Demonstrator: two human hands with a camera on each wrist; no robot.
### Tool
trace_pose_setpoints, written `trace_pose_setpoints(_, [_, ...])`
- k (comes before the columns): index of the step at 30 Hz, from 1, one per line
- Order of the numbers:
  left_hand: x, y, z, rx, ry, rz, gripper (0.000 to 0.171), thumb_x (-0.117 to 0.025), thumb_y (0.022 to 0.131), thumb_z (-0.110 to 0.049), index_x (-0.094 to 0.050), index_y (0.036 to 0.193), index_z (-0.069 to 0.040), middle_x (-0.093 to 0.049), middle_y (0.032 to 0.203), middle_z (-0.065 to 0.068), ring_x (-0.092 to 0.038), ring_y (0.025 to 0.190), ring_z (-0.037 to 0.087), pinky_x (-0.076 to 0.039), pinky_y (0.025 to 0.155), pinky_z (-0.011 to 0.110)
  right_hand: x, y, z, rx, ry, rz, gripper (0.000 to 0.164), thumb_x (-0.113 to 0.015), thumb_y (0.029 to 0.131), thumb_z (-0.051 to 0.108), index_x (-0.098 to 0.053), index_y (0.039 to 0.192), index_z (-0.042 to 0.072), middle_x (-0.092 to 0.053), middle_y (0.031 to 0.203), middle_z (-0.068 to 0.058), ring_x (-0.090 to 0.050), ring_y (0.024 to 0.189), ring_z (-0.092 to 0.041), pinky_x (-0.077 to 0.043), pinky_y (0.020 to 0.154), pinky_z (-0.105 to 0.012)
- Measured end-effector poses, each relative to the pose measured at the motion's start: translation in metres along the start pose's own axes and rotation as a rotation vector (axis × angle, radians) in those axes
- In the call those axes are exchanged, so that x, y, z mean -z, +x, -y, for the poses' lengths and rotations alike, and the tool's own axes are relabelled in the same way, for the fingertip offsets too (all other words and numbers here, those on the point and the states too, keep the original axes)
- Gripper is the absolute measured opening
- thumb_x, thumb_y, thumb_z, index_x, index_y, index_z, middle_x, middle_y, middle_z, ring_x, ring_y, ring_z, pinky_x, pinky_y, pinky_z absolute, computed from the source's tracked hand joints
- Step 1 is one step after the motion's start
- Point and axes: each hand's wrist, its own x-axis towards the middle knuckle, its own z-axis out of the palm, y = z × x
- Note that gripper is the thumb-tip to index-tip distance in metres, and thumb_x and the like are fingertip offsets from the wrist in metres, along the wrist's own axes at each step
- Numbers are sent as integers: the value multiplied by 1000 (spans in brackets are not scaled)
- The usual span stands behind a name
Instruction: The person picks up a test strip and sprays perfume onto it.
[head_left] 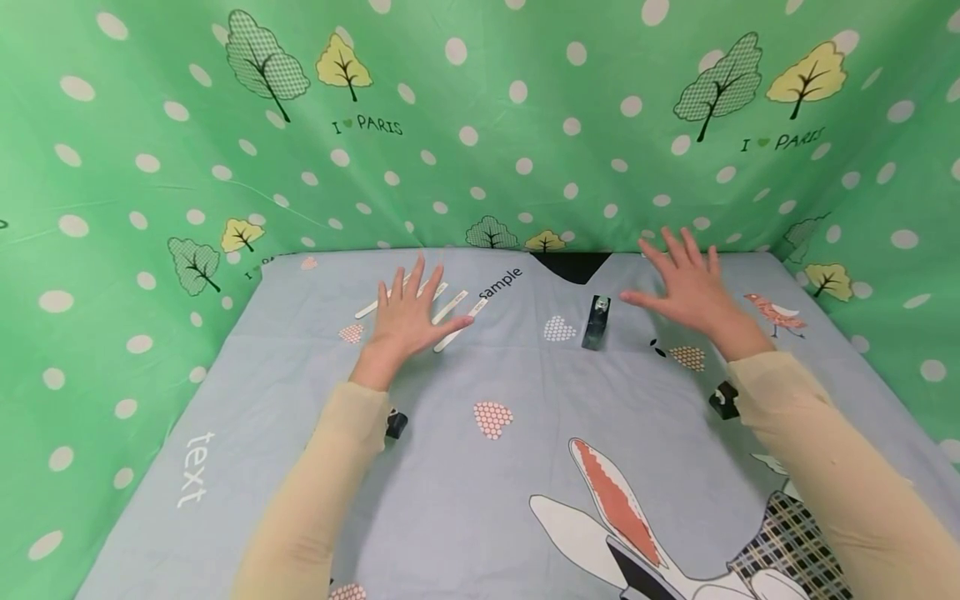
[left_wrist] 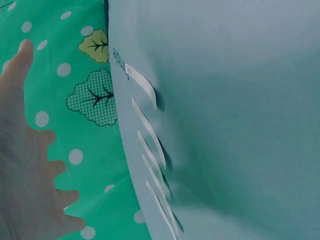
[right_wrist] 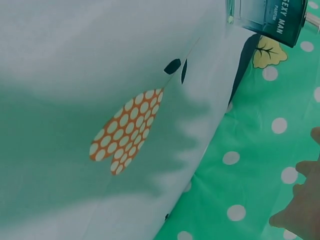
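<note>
Several narrow white paper strips (head_left: 450, 337) lie side by side on the blue-grey cloth, and the left wrist view shows the same strips (left_wrist: 144, 83) slightly curved. Over them my left hand (head_left: 405, 323) hovers with its fingers spread, covering part of some strips in the head view. A dark teal perfume bottle (head_left: 597, 323) is at the right of centre; its lettering, "SEXY MAN PARFUM", is readable on the bottle (right_wrist: 270, 17) in the right wrist view. To the right of the bottle is my right hand (head_left: 690, 292), fingers spread, apart from it and holding nothing.
The table is covered by a printed cloth (head_left: 450, 492) with hearts, a rabbit and the word "sample". A green dotted curtain (head_left: 450, 150) hangs behind the far edge and along both sides. A black wrist camera (head_left: 724, 402) shows below the right hand.
</note>
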Motion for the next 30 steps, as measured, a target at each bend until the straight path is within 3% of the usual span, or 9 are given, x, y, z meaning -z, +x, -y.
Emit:
trace_pose_setpoints(14, [-4,-8,-5,-20,-26,34,106,-48,83,-82,-8,162,-24,-7,169,10,-12,154,41,-14,123,62,-7,-1,7,33,-10,3,99,-57,86,72,-19,161,21,-2,169,-13,-1,153,-48,-5,114,-76])
trace_pose_setpoints(25, [-9,-12,-6,-15,-71,53,107,-48,82,-83,-7,162,-24,-6,170,9,-11,155,40,-14,124,59,-15,-3,9,26,25,10,101,-62,84,69,-20,160,18,-8,167,-22,-6,152,-50,-10,116,-73])
trace_pose_setpoints(30, [-11,-14,-7,-19,-86,47,106,-48,83,-82,-12,161,-21,-11,169,11,-18,153,40,-20,124,57,-18,-4,10,27,29,16,102,-63,84,69,-20,160,17,-9,167,-22,-7,152,-50,-11,116,-73])
